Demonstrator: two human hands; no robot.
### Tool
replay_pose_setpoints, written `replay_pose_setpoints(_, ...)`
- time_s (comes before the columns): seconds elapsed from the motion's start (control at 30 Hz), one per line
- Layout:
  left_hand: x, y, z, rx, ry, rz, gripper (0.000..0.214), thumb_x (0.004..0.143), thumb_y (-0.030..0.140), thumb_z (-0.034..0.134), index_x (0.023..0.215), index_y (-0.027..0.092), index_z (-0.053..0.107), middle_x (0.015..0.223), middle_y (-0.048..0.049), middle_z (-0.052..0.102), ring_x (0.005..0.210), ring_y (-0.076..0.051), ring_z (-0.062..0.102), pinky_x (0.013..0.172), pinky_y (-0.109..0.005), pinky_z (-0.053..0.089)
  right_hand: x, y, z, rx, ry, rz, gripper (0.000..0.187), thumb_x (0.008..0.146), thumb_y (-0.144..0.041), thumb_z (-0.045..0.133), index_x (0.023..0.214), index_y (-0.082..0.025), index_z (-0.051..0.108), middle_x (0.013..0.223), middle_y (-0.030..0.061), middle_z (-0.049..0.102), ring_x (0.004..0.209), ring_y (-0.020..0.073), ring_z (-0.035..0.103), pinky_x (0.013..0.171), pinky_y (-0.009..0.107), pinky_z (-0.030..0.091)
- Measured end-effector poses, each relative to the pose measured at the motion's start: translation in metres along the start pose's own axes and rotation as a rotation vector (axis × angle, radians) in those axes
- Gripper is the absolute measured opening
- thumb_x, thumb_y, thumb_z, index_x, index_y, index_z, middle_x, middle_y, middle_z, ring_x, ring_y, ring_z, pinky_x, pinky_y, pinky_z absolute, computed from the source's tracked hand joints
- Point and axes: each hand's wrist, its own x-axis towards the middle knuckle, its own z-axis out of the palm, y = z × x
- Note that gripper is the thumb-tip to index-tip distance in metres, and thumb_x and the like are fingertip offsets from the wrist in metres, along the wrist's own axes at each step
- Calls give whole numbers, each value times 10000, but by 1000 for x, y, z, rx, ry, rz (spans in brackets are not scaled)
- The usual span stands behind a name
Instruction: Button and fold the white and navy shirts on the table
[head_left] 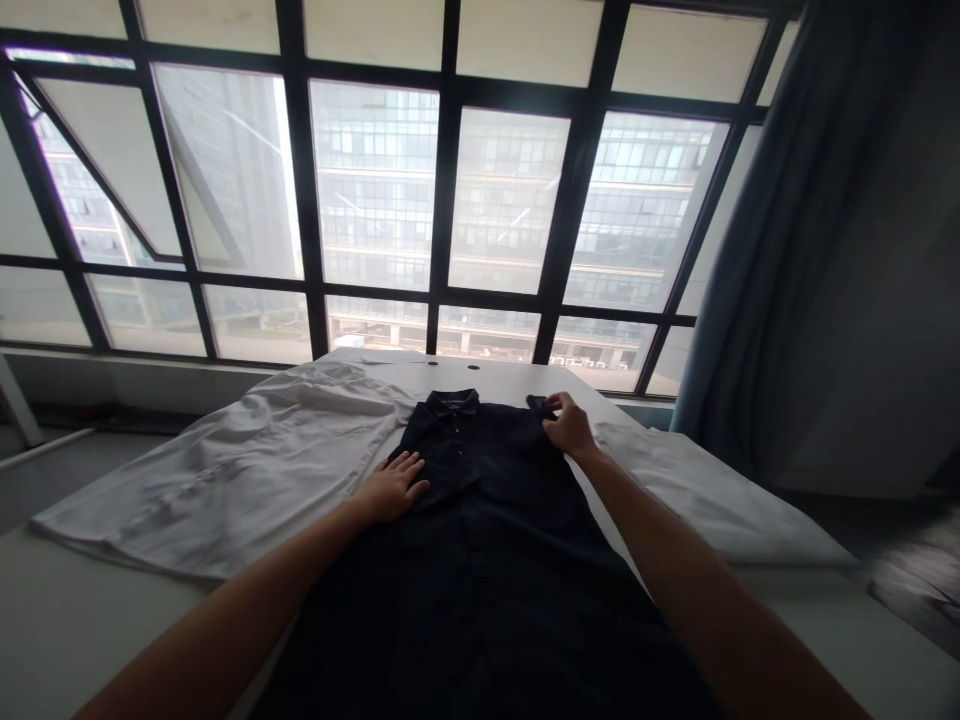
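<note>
The dark shirt (480, 540) lies on the counter (510, 380), between white cloths (285, 440). On its left side the left hand (391, 487) rests flat, fingers slightly apart, perhaps to steady it, while the right hand (568, 422) pinches its sleeve end (535, 403).

Bright windows (376, 190) (hazy glare), dim foreground

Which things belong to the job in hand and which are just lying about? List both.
In the job:
dark shirt, laid out
left hand, flat on it
right hand, pinching dark cloth near its shoulder
table beneath

Apparently just lying about:
white cloth on the left
white cloth on the right
blurred thing at the right edge, unclear what
</note>
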Motion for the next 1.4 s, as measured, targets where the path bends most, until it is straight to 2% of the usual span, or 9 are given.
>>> replay_pose_setpoints(0.2,-2,1,-1,26,-1,-3,623,1004,536,295,1526,208,384,1615,-59,268,1510,-249,182,1215,-432,143,-68,-64,44,-14,-410,-266,667,656,-8,597,1306,-152,547,1256,100,641,1015,222,637,906,319,497)
replay_pose_setpoints(0.3,-2,0,1,32,23,6,615,1004,535,300,1518,212,398,1609,-56,286,1507,-246,197,1213,-423,156,-91,-77,51,-161,-581,-295,543,732,-150,695,1269,-135,615,1244,128,628,1044,263,632,916,339,491)
replay_pose_setpoints(0.43,0,-2,4,27,35,9,620,1000,544,306,1516,214,402,1607,-58,291,1504,-248,206,1210,-422,159,-102,-85,45,-329,-601,-381,433,840,-352,691,1238,-182,675,1234,128,621,1111,300,589,966,388,451)
replay_pose_setpoints(0.7,2,-5,6,26,18,3,647,995,573,285,1530,220,378,1615,-60,266,1511,-249,179,1206,-423,161,-96,-69,34,-186,-712,-401,541,979,-567,424,1355,-228,615,1377,98,583,1248,276,537,1052,369,403)
replay_pose_setpoints(0.9,-3,3,-6,40,-61,-6,684,997,595,242,1562,214,306,1635,-77,196,1521,-263,114,1205,-454,145,-96,-32,35,-370,-784,-176,743,970,-689,278,1559,-239,314,1637,83,185,1509,291,118,1200,517,91)
replay_pose_setpoints(1.03,-15,13,-20,58,-157,14,688,966,680,239,1561,337,280,1646,-65,154,1520,-315,86,1181,-548,137,-108,-33,22,-406,-896,-137,821,932,-759,214,1589,-266,194,1653,62,63,1516,296,40,1191,560,81)
replay_pose_setpoints(1.13,-18,18,-32,81,-208,69,740,915,743,312,1540,348,337,1621,-92,265,1494,-348,206,1162,-547,203,-111,-47,4,-477,-957,-116,857,912,-773,253,1590,-251,193,1649,79,87,1505,332,109,1171,577,160)
replay_pose_setpoints(1.27,4,14,-40,81,-62,78,628,960,643,312,1405,272,557,1429,-114,554,1309,-329,503,1087,-464,363,-92,-69,-5,-529,-1059,-68,971,788,-850,443,1516,-207,419,1552,143,382,1329,415,450,1070,525,375)
replay_pose_setpoints(1.4,46,-4,-31,76,63,-39,562,936,543,447,1361,200,583,1474,-142,499,1350,-360,445,1094,-472,354,-62,-69,18,-499,-861,-120,677,894,-706,459,1321,-214,643,1361,145,595,1216,387,560,1010,473,434)
